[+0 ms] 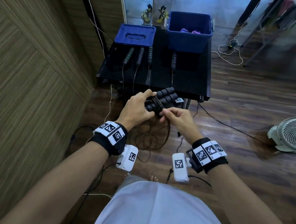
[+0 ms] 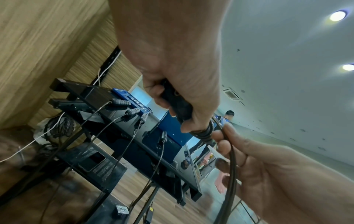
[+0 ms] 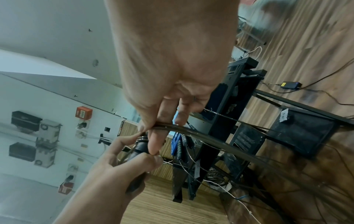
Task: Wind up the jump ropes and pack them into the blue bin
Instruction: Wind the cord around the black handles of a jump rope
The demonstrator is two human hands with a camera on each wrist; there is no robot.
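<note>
1. Two black ribbed jump-rope handles point(image 1: 163, 98) lie side by side in the person's grasp, in the air just in front of the near edge of the black worktop point(image 1: 193, 76).
2. Several turns of thin dark cord point(image 1: 157, 104) cross over the middle of the paired handles, and the loose remainder hangs below in tangled loops point(image 1: 146, 137) above the wooden floor point(image 1: 228, 126).
3. The left hand point(image 1: 138, 108) is wrapped around the near end of the handles, thumb below and fingers curled over the top.
4. The right hand point(image 1: 176, 117) pinches the cord between thumb and fingertips, right beside the wrapped turns; the right wrist view shows the strands point(image 3: 191, 131) running out from that pinch.
5. Four more rope handles point(image 1: 140, 57) lie in a row on the worktop, each with its thin cord trailing over the near edge; the leftmost has green bands point(image 1: 128, 57).
6. At the far right of the worktop stands the blue bin point(image 1: 189, 37), open, with purple bundles point(image 1: 190, 30) visible at its bottom.
7. To the left of the bin lies a blue lid point(image 1: 135, 34) with a handle slot.
8. On the floor to the right sits a white fan point(image 1: 291, 134), and white and black cables point(image 1: 231, 52) run across the boards.
9. Both wrists carry black bands with square printed markers point(image 1: 111, 129) and small white camera boxes point(image 1: 179, 166).
</note>
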